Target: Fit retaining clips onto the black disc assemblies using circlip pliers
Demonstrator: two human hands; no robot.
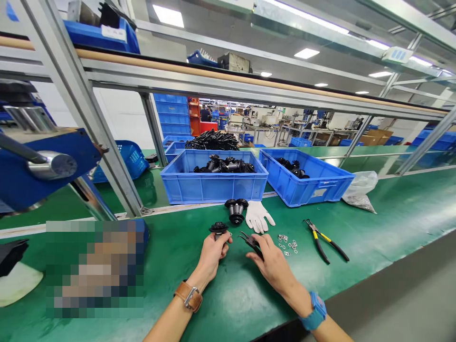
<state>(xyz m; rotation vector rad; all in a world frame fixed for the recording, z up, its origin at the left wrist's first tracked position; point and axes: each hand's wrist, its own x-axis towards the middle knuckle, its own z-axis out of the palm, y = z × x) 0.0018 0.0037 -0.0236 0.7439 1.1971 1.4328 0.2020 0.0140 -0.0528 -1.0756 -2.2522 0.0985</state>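
Note:
My left hand (213,256) is closed around the stem of a black flanged part (218,228), held upright on the green mat. My right hand (271,263) grips black pliers (250,241) whose tips point toward that part. Three more black parts (235,209) stand grouped just beyond, next to a white glove (258,216). Several small metal rings (288,243) lie scattered right of my right hand.
Yellow-handled pliers (326,240) lie further right. Two blue crates (213,186) (306,183) with black parts stand behind, a clear plastic bag (360,189) beside them. A blue press machine (39,161) and metal frame posts (107,156) stand at left.

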